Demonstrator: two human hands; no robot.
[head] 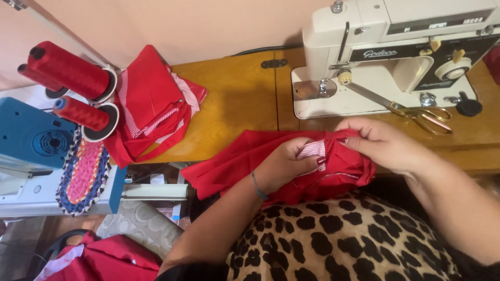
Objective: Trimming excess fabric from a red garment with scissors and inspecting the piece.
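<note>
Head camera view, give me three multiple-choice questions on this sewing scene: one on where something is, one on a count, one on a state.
1. Where do the scissors lie?
A. on the sewing machine's base
B. on the floor
C. on the red cloth pile

2. How many red thread cones stand at left?
A. one
B. three
C. five

3. What is the state of both hands?
A. empty
B. gripping red fabric
C. resting on the table

Answers: 1 A, gold handles rest by the machine arm. 2 B, three cones show. 3 B, left hand and right hand pinch the fabric.
</note>
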